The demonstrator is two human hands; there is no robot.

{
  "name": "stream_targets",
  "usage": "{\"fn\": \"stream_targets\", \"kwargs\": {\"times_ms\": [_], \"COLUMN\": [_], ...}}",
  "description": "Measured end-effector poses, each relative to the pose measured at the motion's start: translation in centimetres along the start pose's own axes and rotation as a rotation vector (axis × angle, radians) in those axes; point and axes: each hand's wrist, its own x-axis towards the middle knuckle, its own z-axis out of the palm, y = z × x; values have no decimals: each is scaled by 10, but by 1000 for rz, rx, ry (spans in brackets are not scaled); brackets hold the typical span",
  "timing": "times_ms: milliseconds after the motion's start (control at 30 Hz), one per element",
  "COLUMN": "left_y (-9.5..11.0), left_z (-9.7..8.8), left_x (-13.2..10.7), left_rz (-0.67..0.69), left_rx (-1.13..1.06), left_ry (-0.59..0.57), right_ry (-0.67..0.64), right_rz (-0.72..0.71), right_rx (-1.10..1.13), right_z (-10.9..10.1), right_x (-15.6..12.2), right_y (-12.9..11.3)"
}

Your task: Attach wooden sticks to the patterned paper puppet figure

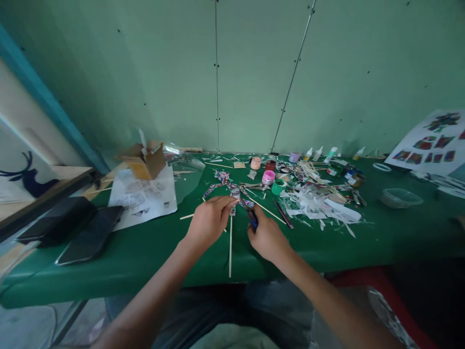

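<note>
A multicoloured patterned cut-out figure [222, 177] lies on the green table, with thin wooden sticks [230, 252] sticking out from it on several sides. My left hand [209, 218] is closed, thumb and fingers pinching the figure near its middle. In my right hand [269, 235] is a blue-handled tool [253, 220], its fingers wrapped round the handle. The tool's working end is close to the figure's lower right part; its exact kind is too small to tell. A dark pencil-like stick [283, 214] rests to the right of my right hand.
Paint jars, pink [269, 177] and green [279, 186], stand behind my hands. Right of them is a heap of white paper scraps [312, 201], then a clear plastic tub [401, 198]. A cardboard box [145, 162], printed sheet [145, 198] and black phone [90, 235] lie left.
</note>
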Motion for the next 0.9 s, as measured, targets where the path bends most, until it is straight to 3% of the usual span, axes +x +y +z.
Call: {"fn": "stream_targets", "kwargs": {"times_ms": [133, 333, 500, 633, 733, 900], "left_y": [4, -5, -10, -10, -13, -12], "left_z": [11, 19, 20, 20, 17, 8], "left_x": [-4, -3, -3, -2, 0, -2], "left_rz": [15, 185, 75, -57, -125, -125], "left_rx": [109, 273, 170, 61, -24, -324], "left_ry": [130, 128, 158, 147, 126, 16], "right_ry": [-6, -96, -186, -109, -6, 256], "right_rz": [73, 39, -1, -3, -33, -227], "right_rx": [-32, 257, 481, 503, 399, 174], "right_z": [3, 5, -5, -11, -12, -9], "right_x": [-2, 0, 5, 10, 14, 15], "right_y": [-7, -6, -2, 1, 7, 20]}}
